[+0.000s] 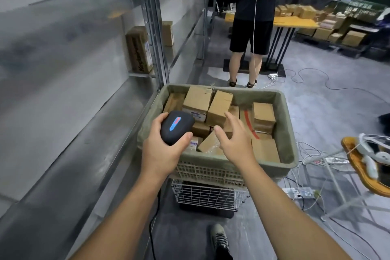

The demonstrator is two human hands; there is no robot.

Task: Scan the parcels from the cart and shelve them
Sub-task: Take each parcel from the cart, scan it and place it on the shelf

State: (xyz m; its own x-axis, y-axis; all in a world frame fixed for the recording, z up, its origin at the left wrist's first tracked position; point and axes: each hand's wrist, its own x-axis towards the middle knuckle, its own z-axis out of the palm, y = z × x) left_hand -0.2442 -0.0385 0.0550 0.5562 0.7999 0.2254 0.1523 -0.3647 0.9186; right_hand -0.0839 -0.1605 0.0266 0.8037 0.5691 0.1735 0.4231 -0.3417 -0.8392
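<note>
Grey concrete floor point(316, 101) stretches ahead of me, with tall galvanised metal shelving point(152, 27) along the left and loose white cables point(304, 161) tangled on the right. On 1 shelf level an upright brown cardboard box with black lettering point(139, 48) stands beside the post, and a smaller brown box point(167, 32) stands beyond it. Further back, a person in a black shirt and black shorts point(253, 6) stands facing a yellow-topped table point(295, 21) loaded with more boxes.

Directly in front of me is the beige plastic basket cart with an olive cloth liner point(285, 116), sitting close against the shelving. The brown cardboard parcels point(219, 105) lie inside it, heaped at mixed angles, some showing white labels.

My left hand point(162, 145) is wrapped around a black handheld scanner with a blue and red strip point(176, 126), thumb on its near side and fingers curled over its far edge, holding it above the cart's near left corner. My right hand point(236, 139) is above the parcels with fingers spread and slightly bent, holding nothing; I cannot tell whether the fingertips touch a parcel.
</note>
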